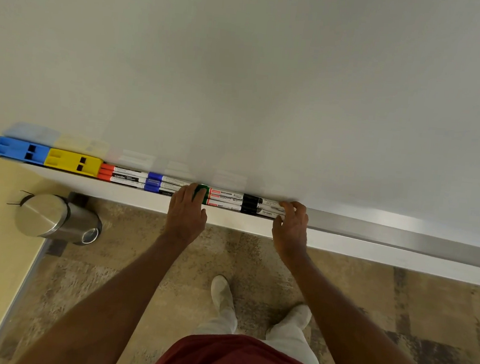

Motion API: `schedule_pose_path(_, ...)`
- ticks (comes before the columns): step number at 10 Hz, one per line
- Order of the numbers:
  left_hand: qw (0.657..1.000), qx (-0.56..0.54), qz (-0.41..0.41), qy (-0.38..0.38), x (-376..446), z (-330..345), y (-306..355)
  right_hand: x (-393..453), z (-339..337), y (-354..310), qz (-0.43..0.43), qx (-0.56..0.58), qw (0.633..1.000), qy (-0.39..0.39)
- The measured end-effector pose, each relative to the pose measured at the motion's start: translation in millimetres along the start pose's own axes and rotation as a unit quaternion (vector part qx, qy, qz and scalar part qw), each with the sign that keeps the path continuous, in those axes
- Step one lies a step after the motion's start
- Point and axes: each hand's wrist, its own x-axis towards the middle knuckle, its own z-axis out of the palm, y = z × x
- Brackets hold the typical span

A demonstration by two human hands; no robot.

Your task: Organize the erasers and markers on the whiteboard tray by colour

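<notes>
Markers were pressed together along the whiteboard tray (pixel 373 231), apparently so each colour group sat flush beside the blue eraser (pixel 21 149) and yellow eraser (pixel 73 162). The green markers (pixel 203 193) lay under the loosely spread fingers of the left hand (pixel 187 212); the black markers (pixel 260 205) were touched endwise by the curled right hand (pixel 291 224), nothing being gripped

Everything I see sits in one row along the tray (pixel 373 237), under the whiteboard (pixel 243 66).

At the tray's left end lie two erasers (pixel 46 156) side by side. Right of them, four marker bundles (pixel 191 190) run end to end, each stacked front to back. My left hand (pixel 186 215) rests where the second and third bundles meet, and my right hand (pixel 291 230) is at the row's right end. The bin (pixel 55 218) stands on the floor below the tray's left end.
</notes>
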Motion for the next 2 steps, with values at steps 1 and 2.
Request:
schedule_pose_path(1, 1.0, 0.01, 0.007, 0.004, -3.4, -0.9, 1.8, -4.1, -2.8, 0.7, -0.021, -0.027, 0.999, 0.001)
schedule_pose_path(2, 1.0, 0.018, -0.009, 0.002, -7.6, -3.9, 10.1, -5.5, -4.7, 0.1, -0.069, -0.114, 0.991, -0.004)
